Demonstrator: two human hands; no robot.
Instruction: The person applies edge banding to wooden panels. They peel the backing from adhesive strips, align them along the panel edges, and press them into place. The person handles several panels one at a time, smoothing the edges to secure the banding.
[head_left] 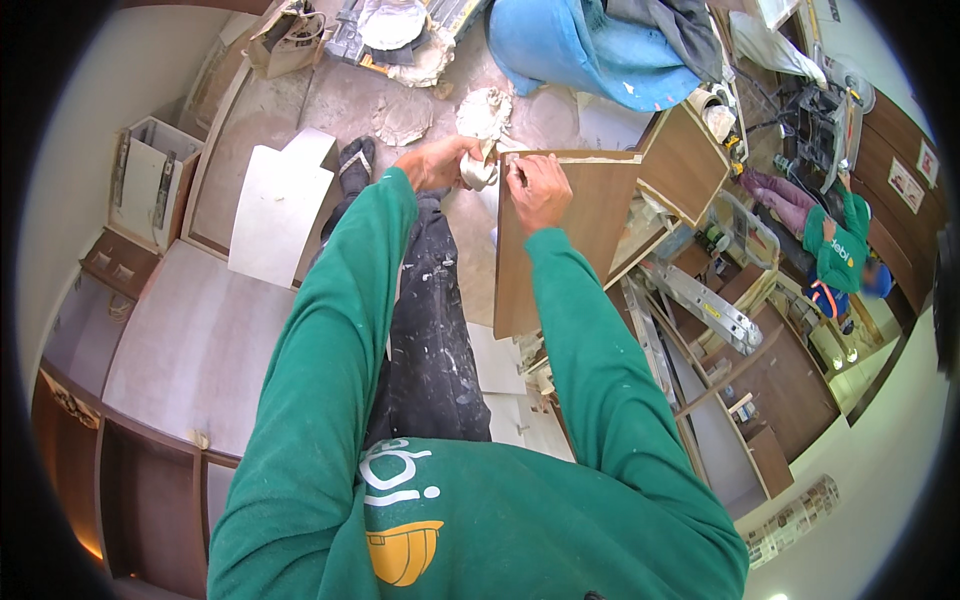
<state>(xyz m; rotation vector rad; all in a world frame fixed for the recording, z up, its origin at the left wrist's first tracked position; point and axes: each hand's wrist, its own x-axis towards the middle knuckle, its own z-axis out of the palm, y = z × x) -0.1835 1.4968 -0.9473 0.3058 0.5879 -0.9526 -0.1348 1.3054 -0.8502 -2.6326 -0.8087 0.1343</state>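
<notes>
A brown wood-grain panel (pixel 570 240) stands in front of me, with a pale, whitish edge along its top. My right hand (pixel 540 190) is closed at the panel's near-left top corner. Its fingertips are pinched over the edge, where a small whitish bit shows that I cannot make out. Just left of that corner, my left hand (pixel 440 163) is closed around a white crumpled wad (pixel 480 172), which looks like a rag. Another white crumpled wad (pixel 485 112) lies on the floor just beyond both hands.
A blue draped cover (pixel 590 50) lies ahead. White boards (pixel 280 205) rest at left, beside a pale flat panel (pixel 190 350). A second brown panel (pixel 685 165) and a folded ladder (pixel 705 305) are at right. Farther right, a person in green (pixel 840 235) is low near equipment.
</notes>
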